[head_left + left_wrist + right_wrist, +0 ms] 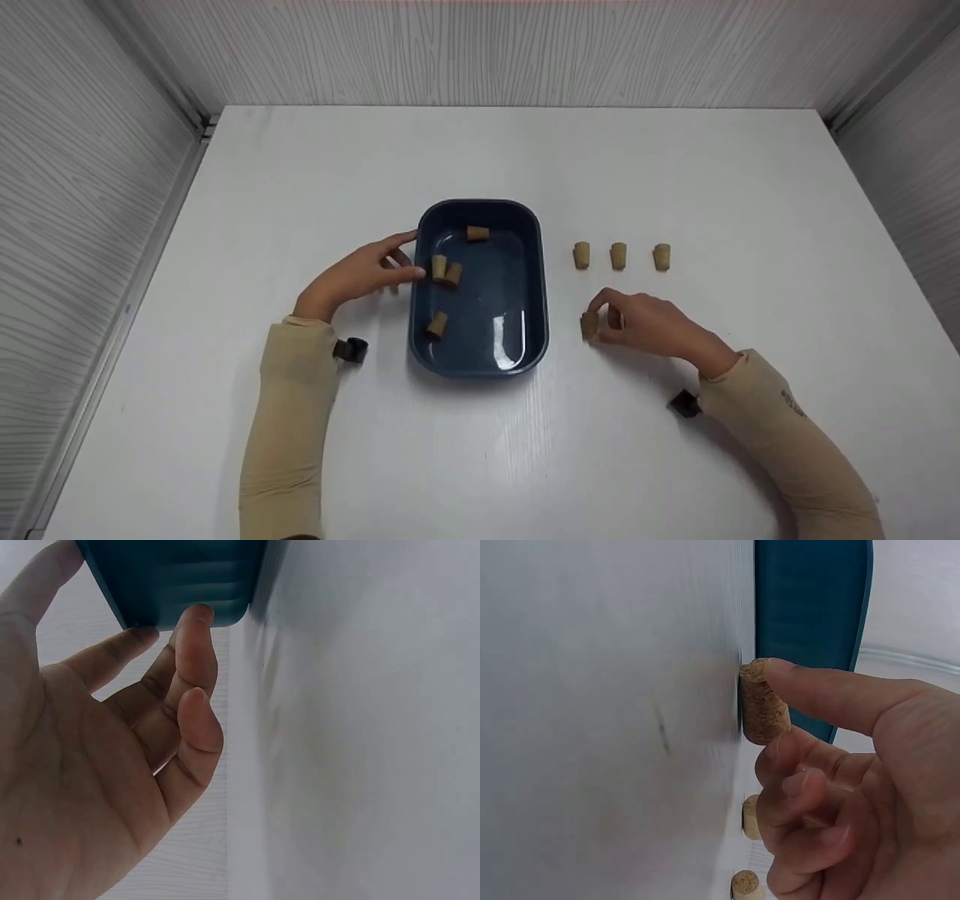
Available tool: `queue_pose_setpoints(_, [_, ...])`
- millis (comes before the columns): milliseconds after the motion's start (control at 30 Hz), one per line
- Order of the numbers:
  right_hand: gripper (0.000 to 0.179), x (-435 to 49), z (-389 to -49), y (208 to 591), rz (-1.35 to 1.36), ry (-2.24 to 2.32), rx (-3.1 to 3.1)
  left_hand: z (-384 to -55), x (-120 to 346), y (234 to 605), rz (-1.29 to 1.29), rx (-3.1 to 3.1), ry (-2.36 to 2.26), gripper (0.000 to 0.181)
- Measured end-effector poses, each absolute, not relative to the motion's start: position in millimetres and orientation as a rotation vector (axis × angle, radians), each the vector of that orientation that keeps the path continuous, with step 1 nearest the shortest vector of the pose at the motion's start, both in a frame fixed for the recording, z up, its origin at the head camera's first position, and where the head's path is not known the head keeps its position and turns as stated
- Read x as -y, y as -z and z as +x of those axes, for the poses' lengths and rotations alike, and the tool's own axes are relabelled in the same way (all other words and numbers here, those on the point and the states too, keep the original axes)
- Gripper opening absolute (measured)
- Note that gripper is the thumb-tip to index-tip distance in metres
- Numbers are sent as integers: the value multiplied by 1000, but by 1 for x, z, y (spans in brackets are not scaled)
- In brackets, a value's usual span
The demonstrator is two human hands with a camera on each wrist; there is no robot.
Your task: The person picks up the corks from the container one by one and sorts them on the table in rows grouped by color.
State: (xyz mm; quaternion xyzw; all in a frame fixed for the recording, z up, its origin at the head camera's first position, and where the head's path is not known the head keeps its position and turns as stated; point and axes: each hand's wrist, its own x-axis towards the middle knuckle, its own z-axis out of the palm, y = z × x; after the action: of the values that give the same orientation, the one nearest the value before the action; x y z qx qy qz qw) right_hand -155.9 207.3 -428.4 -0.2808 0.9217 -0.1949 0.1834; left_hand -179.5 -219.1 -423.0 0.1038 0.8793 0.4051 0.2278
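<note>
Across most of the head view stretches a white tabletop [480, 157]. At its centre sits a dark-blue rounded tray [480, 373]; the left hand [364, 268] touches its left rim, fingers spread and loosely bent. Right of centre, the right hand [654, 323] pinches one tapered cork stopper [589, 325] near its two ends, between thumb and index finger. Three stoppers [618, 256] line up above it; four more lie inside the tray. Cork should prove light, firm with slight give, and neither slippery nor fragile; its ends or mid-sides look like sound holds.
</note>
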Motion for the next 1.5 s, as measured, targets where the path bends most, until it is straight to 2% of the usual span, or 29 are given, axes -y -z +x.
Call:
queue_pose_setpoints(767, [33, -211, -157, 431, -822, 565, -2572, -180, 217, 422, 286, -2428, -1106, 82])
queue_pose_setpoints(1167, [44, -210, -156, 409, -772, 603, -2593, -181, 215, 422, 284, -2424, -1109, 83])
queue_pose_setpoints(1500, [44, -186, -155, 390, -905, 720, -2592, -182, 215, 421, 295, -2422, -1125, 81])
